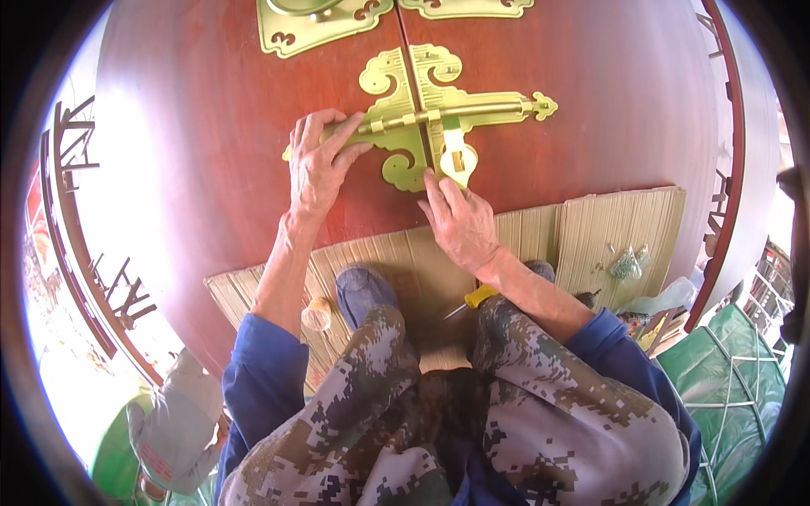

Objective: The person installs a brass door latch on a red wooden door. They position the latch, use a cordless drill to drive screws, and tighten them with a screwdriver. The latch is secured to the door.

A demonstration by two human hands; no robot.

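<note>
A brass-coloured door latch (422, 114) with scrolled plates and a sliding bolt spans the seam between two reddish-brown door panels (278, 93). My left hand (316, 173) grips the left arm of the latch, fingers along its upper side and thumb below. My right hand (462, 228) has its fingertips closed on the lower edge of the right-hand plate, just beside the seam. The plate edge under those fingers is hidden. Directly above this hand hangs a rounded brass hasp piece (460, 162).
Flattened cardboard (607, 219) lies along the door's foot. On it are a yellow-handled screwdriver (477, 298), a small round container (317, 314) and bags of small hardware (629, 264). Gloves (177, 430) lie at lower left. A green-covered wire frame (726, 379) stands right.
</note>
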